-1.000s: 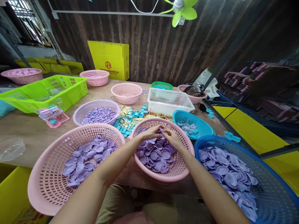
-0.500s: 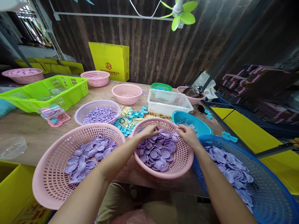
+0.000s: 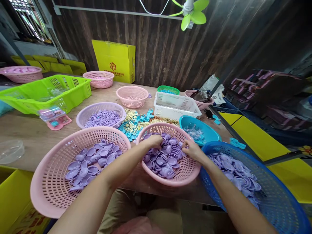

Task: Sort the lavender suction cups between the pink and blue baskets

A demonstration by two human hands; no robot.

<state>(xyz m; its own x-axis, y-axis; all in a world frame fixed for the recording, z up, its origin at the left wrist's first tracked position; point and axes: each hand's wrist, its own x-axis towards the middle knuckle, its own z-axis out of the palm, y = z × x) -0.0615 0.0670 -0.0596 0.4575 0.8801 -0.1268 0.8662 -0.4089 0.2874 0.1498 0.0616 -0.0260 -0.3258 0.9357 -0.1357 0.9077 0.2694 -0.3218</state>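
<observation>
Both my hands are down in the middle pink basket [image 3: 187, 175], which holds several small purple plastic dishes [image 3: 165, 157]. My left hand [image 3: 153, 141] is curled, fingers closed over dishes at the pile's left side. My right hand [image 3: 191, 149] pinches at dishes on the pile's right side, near the rim. What exactly each hand grips is hidden by the fingers. A larger pink basket [image 3: 48, 185] at my left holds more purple dishes [image 3: 91, 162]. A big blue basket [image 3: 280, 208] at my right holds another heap of purple dishes [image 3: 234, 172].
On the wooden table [image 3: 31, 139] lie a lilac basket of purple bits [image 3: 102, 117], loose teal and yellow parts [image 3: 135, 123], a white crate [image 3: 175, 105], a teal bowl [image 3: 202, 130], a green crate [image 3: 46, 94], pink baskets [image 3: 131, 96] and a yellow box [image 3: 114, 60]. A green fan [image 3: 191, 11] hangs above.
My hands, together at the pile's far middle a second ago, have parted. The right hand went out toward the basket's right rim, then came back down onto the dishes; the left lowered into the pile.
</observation>
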